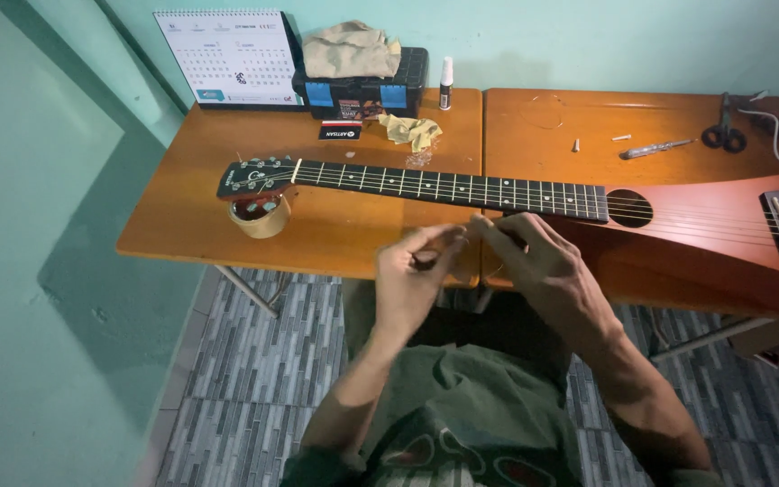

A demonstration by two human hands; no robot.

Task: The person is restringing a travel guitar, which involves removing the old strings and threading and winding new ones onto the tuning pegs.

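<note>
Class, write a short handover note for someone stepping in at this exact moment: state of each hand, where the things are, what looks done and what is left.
Left hand: fingers pinched together in front of the desk edge, on something too small to tell.
Right hand: raised beside it, fingertips meeting the left's.
Guitar: lies flat across two wooden desks, headstock resting on a tape roll.
Scissors, a pen-like tool and small pins lie behind the guitar body; a yellow cloth lies near the black case.
Done: guitar laid out, strings along the neck.
Left: cannot tell from this view.
</note>
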